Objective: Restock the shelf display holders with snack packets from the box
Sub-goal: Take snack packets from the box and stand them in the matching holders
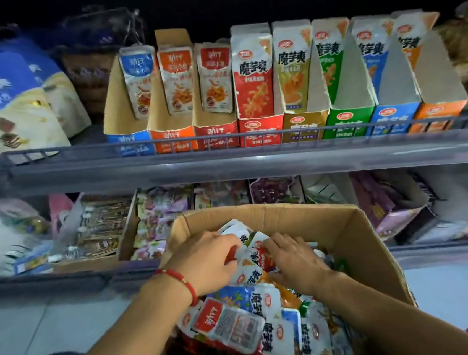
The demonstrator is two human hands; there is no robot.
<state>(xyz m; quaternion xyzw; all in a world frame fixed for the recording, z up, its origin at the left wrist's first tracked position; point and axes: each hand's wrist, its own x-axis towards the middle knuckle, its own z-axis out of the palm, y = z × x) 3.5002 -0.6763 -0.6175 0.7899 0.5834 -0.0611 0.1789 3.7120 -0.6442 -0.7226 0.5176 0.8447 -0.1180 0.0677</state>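
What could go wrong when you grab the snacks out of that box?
1. The left hand and right hand dig in a mixed pile of packets, so a wrong flavour might end up in a holder.
2. The box looks full near its front, so packets could spill.

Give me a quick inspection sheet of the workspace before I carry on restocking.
Surface: upper shelf with a wire rail.
Job's things: cardboard box full of mixed snack packets; eight display holders in a row, partly filled.
Clutter: blue bags on the left; mixed goods on the lower shelf.
Grips: left hand holds packets; right hand rests on the pile, fingers straight.
Cables: nothing seen.
Surroundings: dark above the shelf; pale floor.
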